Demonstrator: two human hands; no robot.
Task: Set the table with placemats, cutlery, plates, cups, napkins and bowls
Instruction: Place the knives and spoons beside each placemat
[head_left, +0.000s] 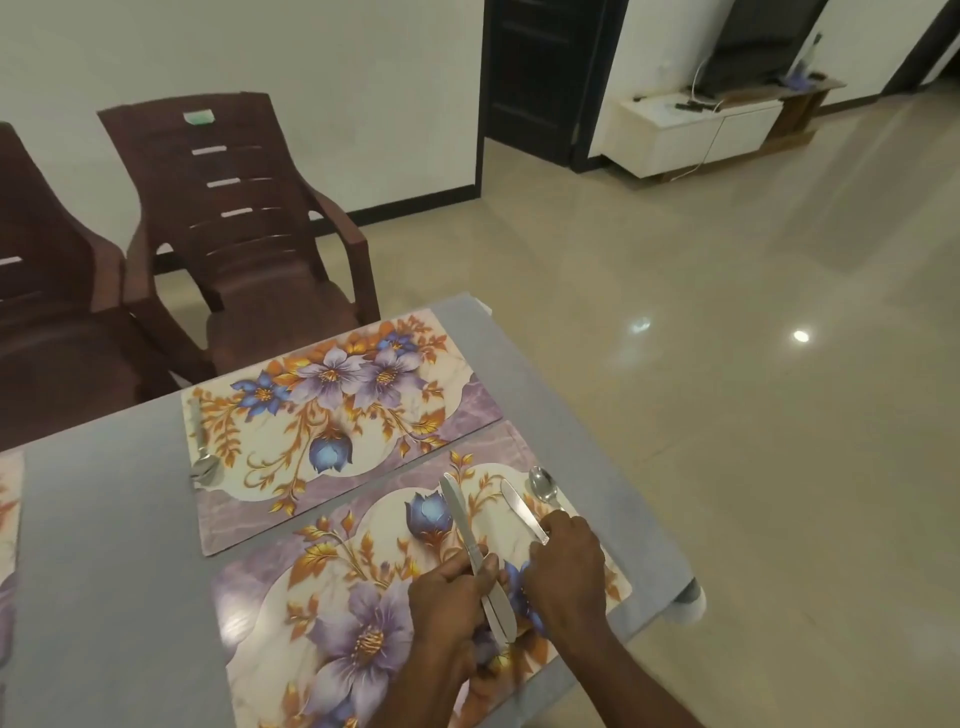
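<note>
1. Bench (119, 545): grey top, carrying the placemats; its right corner lies toward the tiled floor (727, 364).
2. Two brown chairs (244, 234): set at the far side of the bench, seats facing it.
3. Near placemat (291, 613): floral, purple and orange, under both hands; long axis runs from lower left to upper right.
4. Far placemat (337, 410): same pattern, just beyond the near one and parallel to it, edges almost touching.
5. Third placemat (8, 519): only a strip shows at the left edge.
6. Left hand (452, 592): fingers curled round a bundle of knives (475, 551); one blade points up and away, handles stick out toward the person.
7. Right hand (566, 566): just right of the left, apart from it, gripping a single knife (522, 512) by the handle; blade points up-left, away from the person, over the near placemat's right end.
8. Near spoon (543, 486): lies on the near placemat just right of the single knife, bowl pointing away, handle partly hidden by the right hand.
9. Far spoon (202, 457): lies on the left end of the far placemat, bowl toward the person.
</note>
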